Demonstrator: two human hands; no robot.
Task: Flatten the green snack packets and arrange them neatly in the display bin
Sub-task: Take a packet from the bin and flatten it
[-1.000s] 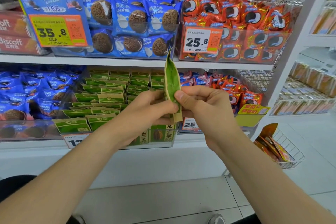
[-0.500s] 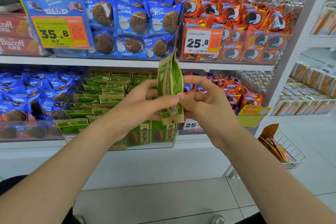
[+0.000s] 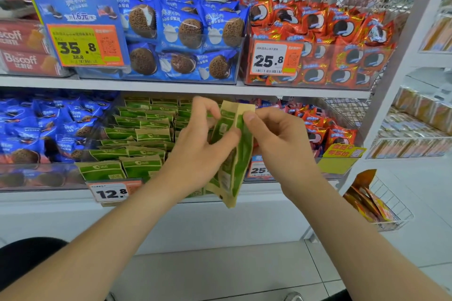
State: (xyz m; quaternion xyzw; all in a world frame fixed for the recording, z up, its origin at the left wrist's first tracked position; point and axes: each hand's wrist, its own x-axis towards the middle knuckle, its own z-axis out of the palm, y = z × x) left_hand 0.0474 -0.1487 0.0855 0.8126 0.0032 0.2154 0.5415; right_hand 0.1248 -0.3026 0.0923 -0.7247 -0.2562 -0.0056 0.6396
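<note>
Left hand [image 3: 195, 154] and right hand [image 3: 278, 144] pinch my green packet [image 3: 242, 151] outside the display bin [image 3: 117, 175]; bottom edge free, left side hidden.

Bright, even light, seemingly from overhead, leaves only soft shadow beneath the upper shelf [image 3: 171, 87]. Foil on the red packets [image 3: 342, 29] glints, and the clear bin front [image 3: 36, 176] carries hazy reflections. Wide-angle distortion bends the edges, and the left hand [image 3: 195, 151] looks slightly motion-smeared.

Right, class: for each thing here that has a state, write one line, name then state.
Green snack packet: upright, held between both hands, not yet in the bin.
Left hand: grips the packet's middle.
Right hand: pinches its upper edge.
Display bin: holds rows of green packets.
</note>
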